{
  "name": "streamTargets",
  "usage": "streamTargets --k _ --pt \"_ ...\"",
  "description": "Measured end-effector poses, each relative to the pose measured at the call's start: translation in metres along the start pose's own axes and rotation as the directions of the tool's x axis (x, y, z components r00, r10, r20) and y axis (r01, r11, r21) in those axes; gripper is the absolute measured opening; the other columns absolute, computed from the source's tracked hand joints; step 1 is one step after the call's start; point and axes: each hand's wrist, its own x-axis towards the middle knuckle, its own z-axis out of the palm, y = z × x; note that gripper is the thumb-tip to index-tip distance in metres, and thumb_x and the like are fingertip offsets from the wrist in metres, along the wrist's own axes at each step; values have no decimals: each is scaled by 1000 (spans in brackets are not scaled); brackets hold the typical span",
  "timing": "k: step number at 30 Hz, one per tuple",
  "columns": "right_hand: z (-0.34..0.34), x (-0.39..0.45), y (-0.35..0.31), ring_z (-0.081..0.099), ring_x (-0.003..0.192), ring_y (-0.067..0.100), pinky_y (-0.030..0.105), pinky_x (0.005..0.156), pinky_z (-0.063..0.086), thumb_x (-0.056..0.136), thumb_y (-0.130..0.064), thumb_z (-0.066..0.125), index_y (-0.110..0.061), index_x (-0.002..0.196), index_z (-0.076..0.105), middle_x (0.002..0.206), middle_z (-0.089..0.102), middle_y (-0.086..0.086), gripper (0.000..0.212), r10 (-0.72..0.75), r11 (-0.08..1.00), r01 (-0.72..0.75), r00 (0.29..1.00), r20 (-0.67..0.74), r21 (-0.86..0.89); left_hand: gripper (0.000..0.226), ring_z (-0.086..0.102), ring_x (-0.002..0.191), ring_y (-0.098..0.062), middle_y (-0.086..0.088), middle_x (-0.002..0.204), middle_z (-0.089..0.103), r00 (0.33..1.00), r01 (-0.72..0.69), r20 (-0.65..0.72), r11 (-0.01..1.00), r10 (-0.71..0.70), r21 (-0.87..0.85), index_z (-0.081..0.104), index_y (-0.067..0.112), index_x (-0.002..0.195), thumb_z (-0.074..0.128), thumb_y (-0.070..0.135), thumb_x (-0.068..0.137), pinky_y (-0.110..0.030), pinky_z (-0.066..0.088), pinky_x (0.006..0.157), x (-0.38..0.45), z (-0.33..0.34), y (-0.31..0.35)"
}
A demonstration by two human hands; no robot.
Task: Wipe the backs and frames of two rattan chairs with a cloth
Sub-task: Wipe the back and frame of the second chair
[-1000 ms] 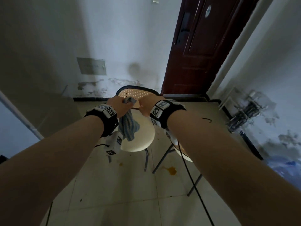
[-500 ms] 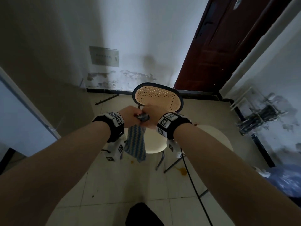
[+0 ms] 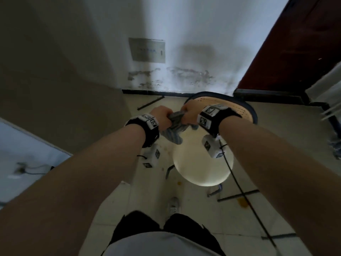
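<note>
The white wall [image 3: 184, 34] fills the top of my view, its base stained and flaking above a black skirting strip. At about two o'clock a dark red door [image 3: 295, 43] runs out of frame. The pale tiled floor [image 3: 147, 191] spreads below, spotted with orange marks.

Just right of centre stands the rattan chair [image 3: 203, 167]: its round cream seat is plain to see, but my right wrist covers much of the woven back, and only the dark rim shows at one o'clock. Its legs are mostly hidden under the seat. A second chair I can't make out; dark bars lie across the floor at four o'clock, cut off by my forearm.

At eleven o'clock a grey wall plate [image 3: 147, 50] carries a line of bluish lettering, too blurred to read. The black wristbands on both arms bear white square tags with black coded patterns, not legible as words.

At centre, above the seat's far edge, my left hand [image 3: 162, 117] and right hand [image 3: 190, 111] are both curled into fists, gripping the cloth [image 3: 174, 130] between them. The bunched grey top sits between my knuckles, and the blue-striped tail hangs down toward the seat. My fingertips are tucked out of sight.
</note>
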Motion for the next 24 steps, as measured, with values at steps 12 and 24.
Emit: streamTargets --k 12,24 --pt "-44 137 -26 58 88 25 32 68 48 83 -6 60 -19 96 57 99 60 7 18 -9 999 14 996 -91 48 19 61 113 -35 -20 120 66 982 186 16 936 -190 -300 68 4 102 51 2 93 -29 45 77 120 -67 -61" --pt "-74 205 -11 59 94 17 28 75 50 81 -26 66 -21 105 64 107 63 0 25 29 999 -18 942 -334 37 37 57 123 -32 -20 139 56 985 165 114 904 -130 -394 56 2 136 51 15 102 -39 46 105 227 -96 -59"
